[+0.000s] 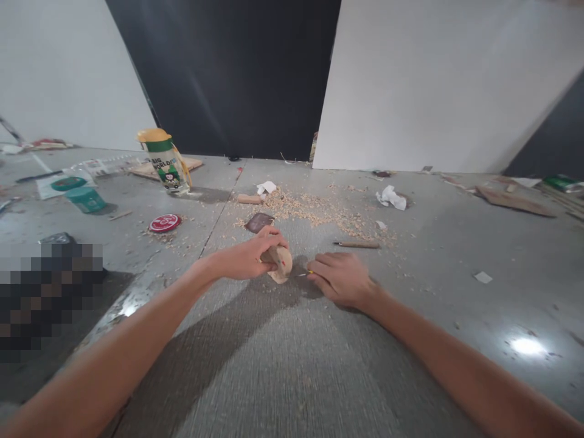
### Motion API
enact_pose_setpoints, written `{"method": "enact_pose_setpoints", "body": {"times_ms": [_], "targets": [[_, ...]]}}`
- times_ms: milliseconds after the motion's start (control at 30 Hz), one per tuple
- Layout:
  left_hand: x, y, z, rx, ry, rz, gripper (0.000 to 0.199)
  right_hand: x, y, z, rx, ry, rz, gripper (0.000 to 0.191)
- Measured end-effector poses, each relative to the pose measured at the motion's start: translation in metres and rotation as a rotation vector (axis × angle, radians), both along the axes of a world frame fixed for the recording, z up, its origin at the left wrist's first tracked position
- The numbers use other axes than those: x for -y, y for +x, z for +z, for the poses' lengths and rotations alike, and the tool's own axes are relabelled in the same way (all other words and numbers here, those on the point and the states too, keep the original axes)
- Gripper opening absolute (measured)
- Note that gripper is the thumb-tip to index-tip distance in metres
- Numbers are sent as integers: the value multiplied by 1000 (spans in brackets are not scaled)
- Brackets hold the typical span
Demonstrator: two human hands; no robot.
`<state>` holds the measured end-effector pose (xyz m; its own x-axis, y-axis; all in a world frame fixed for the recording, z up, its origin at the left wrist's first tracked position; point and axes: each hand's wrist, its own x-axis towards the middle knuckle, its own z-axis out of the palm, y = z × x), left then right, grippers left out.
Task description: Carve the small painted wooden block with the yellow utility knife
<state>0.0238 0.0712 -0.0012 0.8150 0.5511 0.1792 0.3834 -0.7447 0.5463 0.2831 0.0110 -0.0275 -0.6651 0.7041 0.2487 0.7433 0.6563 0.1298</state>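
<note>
My left hand (255,254) grips a pale carved wooden piece (283,263) with a small red mark on it, tilted just above the grey floor. To its right, my right hand (340,277) is closed around a small thin tool (305,274), with a bit of yellow at the fingers and a fine metal tip pointing at the wood. The tip and the wood are apart. Beyond my right hand lies a carving tool (359,244) with a wooden handle. A dark brown flat piece (259,222) rests behind my left hand.
Wood shavings (314,210) spread ahead, with crumpled tissues (391,198) and a small wood block (249,199). At left stand a yellow-lidded bottle (166,164), a red round lid (165,223) and a teal container (86,199). A brown board (513,201) lies right.
</note>
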Motion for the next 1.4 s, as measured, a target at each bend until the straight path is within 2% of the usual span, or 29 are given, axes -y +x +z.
{"method": "enact_pose_setpoints", "body": {"times_ms": [100, 233, 367, 467, 700, 900, 1100, 1400], "targets": [[0, 1, 3, -8, -71, -4, 33, -2, 7, -1, -26, 15, 3, 39], [0, 6, 4, 53, -162, -6, 14, -2, 8, -2, -35, 11, 21, 40], [1, 10, -2, 138, -143, 28, 30, -1, 5, 1, -24, -10, 28, 38], [1, 11, -6, 149, -130, 42, 33, -1, 4, 5, -11, -28, 18, 33], [4, 13, -3, 148, -101, 43, 29, 1, -4, 8, 25, -62, 20, 29], [10, 16, 2, 168, -193, 18, 28, 3, -15, 1, 33, -79, 96, 31], [7, 14, -2, 200, -169, -22, 29, 2, -4, 2, -36, -64, 60, 40], [5, 14, -4, 201, -197, -45, 28, 3, -8, 11, 8, -107, 13, 30]]}}
